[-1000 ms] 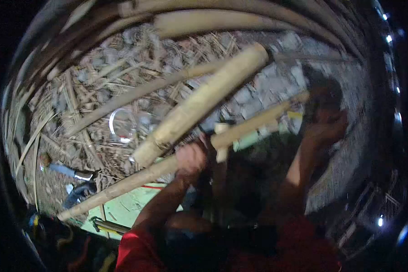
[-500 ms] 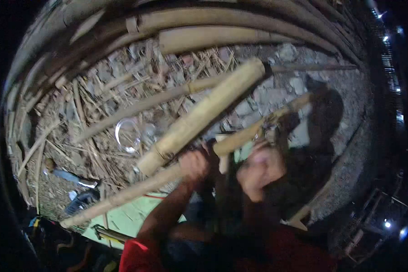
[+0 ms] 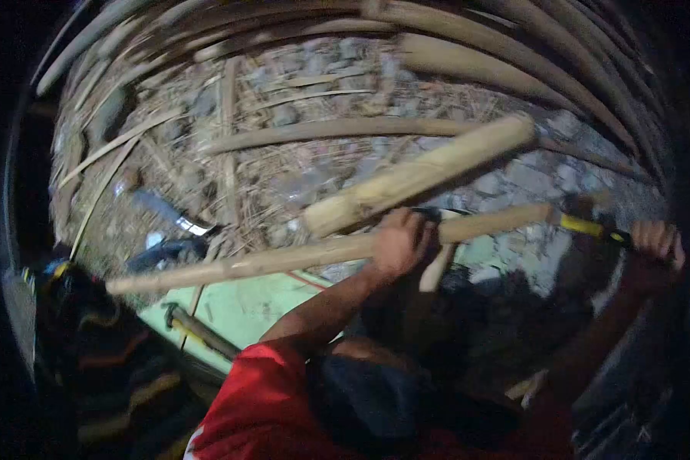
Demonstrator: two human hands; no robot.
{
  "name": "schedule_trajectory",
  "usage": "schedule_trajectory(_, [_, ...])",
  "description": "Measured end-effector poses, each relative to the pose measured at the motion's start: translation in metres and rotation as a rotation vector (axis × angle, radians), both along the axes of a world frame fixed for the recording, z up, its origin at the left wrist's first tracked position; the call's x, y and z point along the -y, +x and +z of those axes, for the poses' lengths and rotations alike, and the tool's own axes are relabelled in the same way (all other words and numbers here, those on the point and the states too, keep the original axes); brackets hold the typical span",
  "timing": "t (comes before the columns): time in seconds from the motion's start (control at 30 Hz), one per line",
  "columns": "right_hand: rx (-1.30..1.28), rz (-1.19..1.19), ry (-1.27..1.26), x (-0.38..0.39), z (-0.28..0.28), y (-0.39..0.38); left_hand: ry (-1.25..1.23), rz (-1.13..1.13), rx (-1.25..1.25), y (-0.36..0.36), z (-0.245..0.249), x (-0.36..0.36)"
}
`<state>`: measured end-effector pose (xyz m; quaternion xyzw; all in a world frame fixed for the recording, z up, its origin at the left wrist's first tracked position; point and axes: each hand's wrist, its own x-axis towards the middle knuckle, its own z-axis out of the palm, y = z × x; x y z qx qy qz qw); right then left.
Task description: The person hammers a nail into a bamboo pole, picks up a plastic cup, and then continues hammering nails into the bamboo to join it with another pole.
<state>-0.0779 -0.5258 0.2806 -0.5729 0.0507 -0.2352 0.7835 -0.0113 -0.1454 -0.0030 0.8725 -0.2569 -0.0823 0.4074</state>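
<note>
From where I stand I count two bare hands, one left and one right, and three pole lengths across the middle: one long pole, one short thick piece and one thinner pole. There's one yellow-and-black handle, one pale green board, one yellow-marked tool, one blue-grey tool and one striped cloth. The poles heaped at the back number several, too blurred for me to count exactly, and the stones are too many to tally.
</note>
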Motion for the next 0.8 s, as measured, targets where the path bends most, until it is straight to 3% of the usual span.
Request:
schedule_trajectory(0.07, [-0.156,0.178,-0.019,0.007,-0.012,0.016,-0.123,-0.060,0.059,0.006,0.011,-0.026])
schedule_trajectory(0.13, [-0.329,0.137,-0.245,0.025,-0.052,0.010,-0.223,-0.050,0.145,0.010,0.036,-0.051])
schedule_trajectory(0.23, [-0.611,0.030,-0.714,0.052,-0.127,-0.035,-0.209,0.269,0.237,0.016,0.044,-0.104])
schedule_trajectory(0.3, [-0.705,0.074,-0.925,0.046,-0.167,-0.075,-0.082,0.651,0.167,0.026,0.047,-0.135])
schedule_trajectory(0.4, [-0.814,0.278,-1.025,0.004,-0.189,-0.094,0.041,0.890,-0.177,0.043,0.053,-0.171])
schedule_trajectory(0.5, [-0.845,0.396,-1.155,-0.028,-0.219,-0.102,0.131,0.764,-0.100,0.044,0.018,-0.180])
schedule_trajectory(0.63, [-0.934,0.526,-1.102,-0.080,-0.208,-0.083,0.103,0.811,-0.113,0.056,-0.005,-0.155])
schedule_trajectory(0.67, [-0.966,0.529,-1.099,-0.084,-0.210,-0.089,-0.028,0.862,-0.125,0.060,-0.019,-0.152])
schedule_trajectory(0.8, [-0.808,0.547,-1.175,-0.098,-0.217,-0.104,0.087,0.782,0.135,0.065,0.020,-0.137])
